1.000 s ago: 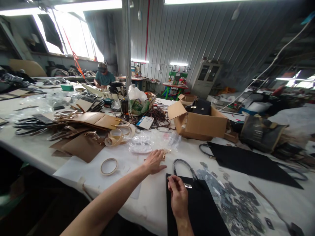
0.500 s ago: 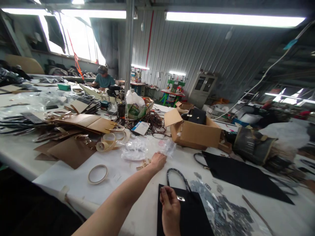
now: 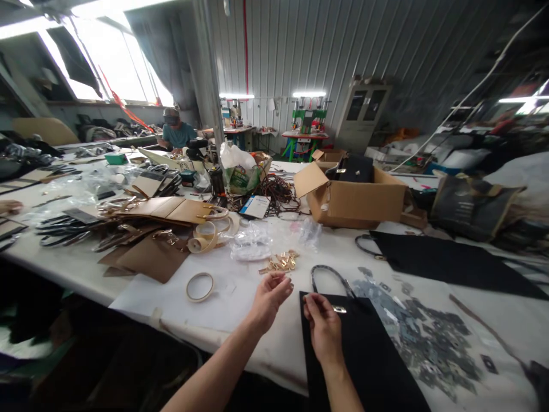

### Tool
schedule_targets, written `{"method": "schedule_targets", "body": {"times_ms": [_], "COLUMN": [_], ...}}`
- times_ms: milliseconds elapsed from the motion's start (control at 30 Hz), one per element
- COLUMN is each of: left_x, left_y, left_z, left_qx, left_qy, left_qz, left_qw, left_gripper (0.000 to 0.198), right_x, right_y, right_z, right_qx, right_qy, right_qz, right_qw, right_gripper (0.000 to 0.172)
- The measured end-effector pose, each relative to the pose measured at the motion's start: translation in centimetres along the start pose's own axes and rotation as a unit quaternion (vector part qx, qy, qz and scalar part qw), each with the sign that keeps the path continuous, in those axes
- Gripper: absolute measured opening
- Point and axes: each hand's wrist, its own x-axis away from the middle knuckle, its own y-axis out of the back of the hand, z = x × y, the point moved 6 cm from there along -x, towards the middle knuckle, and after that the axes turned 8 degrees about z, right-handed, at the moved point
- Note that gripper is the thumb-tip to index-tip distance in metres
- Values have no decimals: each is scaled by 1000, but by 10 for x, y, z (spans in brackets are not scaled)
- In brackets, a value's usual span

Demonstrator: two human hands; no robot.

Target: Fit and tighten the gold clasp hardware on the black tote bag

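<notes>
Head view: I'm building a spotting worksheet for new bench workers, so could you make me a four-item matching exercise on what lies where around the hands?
Things:
1. tape ring
2. gold fittings
3. grey plates
4. right hand

Places:
A. over the near black panel
B. on the white sheet
C. spread mostly right of the near black panel
D. in a small heap just beyond the left hand

Pairs: 1-B, 2-D, 3-C, 4-A
</notes>
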Motion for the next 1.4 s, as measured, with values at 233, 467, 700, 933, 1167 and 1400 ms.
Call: {"method": "schedule_targets", "body": {"times_ms": [233, 467, 700, 933, 1167, 1400], "left_x": [60, 57, 57, 57, 56, 54], "left_y": [14, 9, 7, 6, 7, 8], "left_z": [25, 28, 30, 31, 32, 35], "left_qx": [206, 198, 200, 181, 174, 160], "left_qy": [37, 44, 55, 56, 55, 56], "left_qz": [-50, -24, -5, 9, 18, 26], "left_qw": [976, 979, 978, 982, 983, 985], "left_gripper": [39, 33, 35, 33, 32, 34], "right_x": [11, 28, 28, 29, 29, 28], "right_y": [-19, -42, -41, -43, -43, -46], "right_z": [2, -18, -19, -17, -20, -18], "right_qx": [-72, -141, -166, -174, -182, -214], "right_qy": [-61, -121, -138, -133, -145, -159], "right_qz": [75, 93, 68, 77, 79, 93], "right_qw": [993, 978, 974, 973, 969, 959], "right_gripper": [34, 27, 30, 26, 27, 25]}}
